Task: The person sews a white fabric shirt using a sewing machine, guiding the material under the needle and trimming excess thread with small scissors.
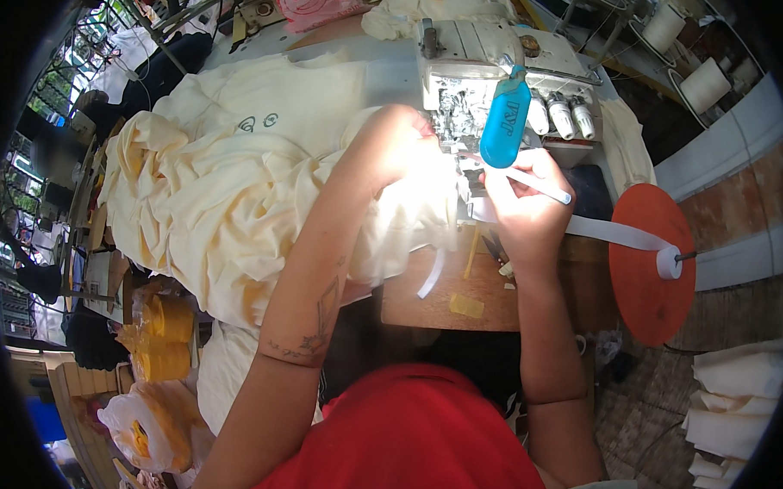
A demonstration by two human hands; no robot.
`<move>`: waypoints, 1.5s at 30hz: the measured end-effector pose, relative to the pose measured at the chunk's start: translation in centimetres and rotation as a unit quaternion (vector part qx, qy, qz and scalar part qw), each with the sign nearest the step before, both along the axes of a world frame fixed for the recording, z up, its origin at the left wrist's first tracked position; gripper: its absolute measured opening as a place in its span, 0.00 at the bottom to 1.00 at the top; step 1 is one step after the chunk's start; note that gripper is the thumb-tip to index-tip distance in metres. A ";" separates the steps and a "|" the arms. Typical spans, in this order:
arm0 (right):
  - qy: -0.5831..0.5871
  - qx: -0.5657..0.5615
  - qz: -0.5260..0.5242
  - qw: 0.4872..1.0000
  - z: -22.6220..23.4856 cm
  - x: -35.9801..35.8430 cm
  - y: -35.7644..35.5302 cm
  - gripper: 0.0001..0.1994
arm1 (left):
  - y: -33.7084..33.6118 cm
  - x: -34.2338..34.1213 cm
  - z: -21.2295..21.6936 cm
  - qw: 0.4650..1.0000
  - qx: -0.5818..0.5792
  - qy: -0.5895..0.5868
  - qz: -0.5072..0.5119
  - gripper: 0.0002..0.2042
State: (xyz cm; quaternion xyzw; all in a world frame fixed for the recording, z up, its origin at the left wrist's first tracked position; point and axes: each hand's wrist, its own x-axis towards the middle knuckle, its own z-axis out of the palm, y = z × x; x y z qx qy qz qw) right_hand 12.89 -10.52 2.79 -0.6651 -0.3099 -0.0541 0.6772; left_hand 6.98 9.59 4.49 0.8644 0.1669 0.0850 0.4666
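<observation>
Cream fabric (256,179) lies heaped across the left of the table and runs up to a white sewing machine (467,62). My left hand (402,146) is at the machine's needle area, fingers bent together on the brightly lit cloth; glare washes out its fingertips. Just right of the needle area, my right hand (531,198) is closed around a slim white stick-like tool (540,184). A white tape (620,232) runs from an orange reel (640,288) and passes beneath my right hand toward the machine. A blue tag-shaped piece (505,119) hangs in front of the machine.
Small tools (497,252) and a yellow block (466,306) lie on the wooden table edge (544,314). Thread cones (706,86) stand at the upper right. Yellow cones in plastic (164,331) are at the lower left; folded cream cloth (735,403) is at the lower right.
</observation>
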 end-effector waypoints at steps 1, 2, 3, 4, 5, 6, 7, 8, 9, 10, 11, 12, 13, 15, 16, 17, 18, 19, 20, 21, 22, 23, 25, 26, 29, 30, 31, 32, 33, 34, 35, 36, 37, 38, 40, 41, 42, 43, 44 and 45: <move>-0.013 0.000 -0.006 1.000 -0.2 0.0 0.1 0.07 | -0.2 0.0 0.3 1.000 -0.013 0.009 0.002 0.08; -0.026 0.000 -0.013 1.000 -0.4 0.1 0.2 0.07 | -0.2 0.1 0.2 1.000 -0.005 0.006 0.002 0.07; -0.040 -0.016 -0.022 0.999 -0.2 -0.1 0.2 0.07 | -0.1 0.0 0.0 1.000 0.003 0.004 0.003 0.07; -0.053 -0.032 -0.031 0.998 0.0 -0.2 0.2 0.07 | 0.1 0.0 -0.1 1.000 0.011 0.002 0.004 0.07; -0.067 -0.048 -0.040 0.996 0.1 -0.3 0.2 0.07 | 0.2 -0.1 -0.3 1.000 0.002 -0.003 0.006 0.07; -0.076 -0.041 -0.042 0.995 0.0 -0.4 0.3 0.07 | 0.2 -0.1 -0.4 1.000 -0.006 -0.008 0.007 0.06; -0.085 -0.035 -0.044 0.995 -0.1 -0.4 0.4 0.07 | 0.1 0.0 -0.4 1.000 -0.014 -0.013 0.007 0.06; -0.094 -0.028 -0.046 0.994 -0.2 -0.4 0.4 0.07 | 0.0 0.1 -0.4 1.000 -0.023 -0.004 0.010 0.06; -0.089 -0.034 -0.045 0.994 -0.1 -0.3 0.3 0.07 | -0.2 0.1 0.0 0.999 -0.031 0.003 0.014 0.06; -0.083 -0.041 -0.044 0.995 -0.1 -0.3 0.3 0.07 | -0.3 0.1 0.2 0.999 -0.039 0.011 0.018 0.06; -0.078 -0.047 -0.044 0.995 0.0 -0.4 0.1 0.07 | -0.4 0.1 0.1 0.999 -0.042 -0.001 0.018 0.06; -0.108 -0.066 -0.068 0.990 0.3 -0.5 -0.1 0.07 | -0.3 0.1 -0.2 0.999 -0.045 -0.012 0.020 0.06; -0.138 -0.084 -0.092 0.983 0.8 -0.9 -0.5 0.06 | -0.2 0.1 -0.5 0.998 -0.049 -0.024 0.022 0.06; -0.217 -0.075 -0.103 0.968 2.1 -2.0 -2.3 0.06 | 0.3 0.2 -0.7 1.000 -0.012 -0.023 -0.003 0.06; -0.266 -0.045 -0.085 0.959 3.1 -3.1 -3.9 0.05 | 0.9 -0.2 -0.6 1.000 0.007 -0.022 -0.008 0.06; -0.265 -0.051 -0.061 0.961 2.7 -4.3 -4.8 0.05 | 1.3 -0.6 -0.4 1.000 0.001 -0.024 -0.012 0.07; -0.265 -0.058 -0.038 0.962 2.7 -5.5 -5.7 0.05 | 1.7 -1.1 0.3 0.999 -0.006 -0.028 -0.019 0.08; -0.215 -0.101 -0.014 0.971 1.6 -6.8 -6.2 0.06 | 1.6 -1.2 0.9 0.999 -0.013 -0.031 -0.031 0.08; -0.164 -0.142 0.011 0.976 0.5 -7.6 -6.1 0.07 | 1.2 -1.5 1.7 0.998 0.005 -0.054 -0.006 0.09; -0.141 -0.174 0.001 0.975 -0.7 -7.9 -5.1 0.07 | 0.5 -2.3 2.6 0.997 0.025 -0.075 0.022 0.09; -0.120 -0.205 -0.010 0.971 -1.8 -7.8 -3.5 0.07 | -0.2 -3.0 2.9 0.993 0.044 -0.097 0.047 0.10; -0.100 -0.236 -0.019 0.967 -2.8 -7.4 -2.3 0.08 | -1.0 -3.9 2.5 0.974 0.139 -0.167 0.064 0.10; -0.097 -0.214 -0.014 0.972 -4.6 -6.4 -1.3 0.09 | -3.2 -5.6 0.7 0.893 0.322 -0.301 0.085 0.11; -0.094 -0.202 -0.013 0.975 -5.1 -5.9 -1.1 0.09 | -4.1 -6.8 -0.3 0.904 0.306 -0.293 0.050 0.13; -0.063 -0.200 0.008 0.978 -4.9 -5.6 -0.8 0.08 | -5.5 -10.5 -2.4 0.916 0.296 -0.268 -0.039 0.18; -0.053 -0.200 0.021 0.978 -4.6 -5.6 -1.0 0.06 | -5.7 -10.9 -2.7 0.907 0.319 -0.268 -0.065 0.20; -0.040 -0.192 0.022 0.980 -4.2 -5.8 -1.4 0.06 | -5.9 -11.3 -3.1 0.896 0.341 -0.268 -0.092 0.22; -0.026 -0.184 0.021 0.982 -3.6 -6.1 -2.1 0.05 | -6.3 -11.4 -3.8 0.907 0.323 -0.255 -0.092 0.28; -0.010 -0.176 0.020 0.984 -2.7 -6.4 -2.6 0.04 | -6.6 -11.2 -4.2 0.901 0.346 -0.253 -0.069 0.30; -0.005 -0.193 0.037 0.980 -2.4 -6.3 -3.1 0.04 | -6.9 -10.9 -4.5 0.894 0.369 -0.250 -0.047 0.31; 0.069 -0.161 0.083 0.981 -2.4 -6.5 -3.1 0.04 | -7.0 -10.2 -5.3 0.883 0.397 -0.249 -0.012 0.29; 0.141 -0.126 0.123 0.974 -2.3 -6.5 -3.2 0.05 | -7.2 -9.3 -5.6 0.871 0.422 -0.250 0.022 0.27; 0.211 -0.091 0.164 0.959 -2.2 -6.5 -3.2 0.05 | -6.8 -8.8 -5.6 0.868 0.425 -0.255 0.029 0.24; 0.275 -0.076 0.186 0.940 -1.9 -6.4 -3.4 0.06 | -6.2 -8.4 -5.4 0.865 0.428 -0.261 0.038 0.22; 0.398 -0.046 0.227 0.888 -1.6 -5.8 -3.9 0.06 | -5.4 -8.1 -4.5 0.872 0.392 -0.288 0.044 0.14; 0.364 -0.016 0.180 0.914 -2.2 -5.8 -3.6 0.06 | -5.1 -8.0 -3.9 0.875 0.379 -0.301 0.029 0.12; 0.329 0.013 0.131 0.935 -3.7 -5.8 -3.0 0.07 | -4.9 -7.8 -3.1 0.877 0.364 -0.313 0.012 0.09; 0.294 0.043 0.085 0.951 -4.9 -5.9 -2.3 0.08 | -4.8 -7.7 -2.3 0.880 0.350 -0.322 -0.003 0.08; 0.288 0.035 0.063 0.955 -5.7 -5.7 -1.7 0.12 | -5.0 -7.7 -1.3 0.881 0.353 -0.313 -0.012 0.08; 0.259 0.030 0.044 0.965 -5.8 -5.8 -0.8 0.13 | -5.0 -7.6 -1.3 0.893 0.326 -0.309 0.000 0.08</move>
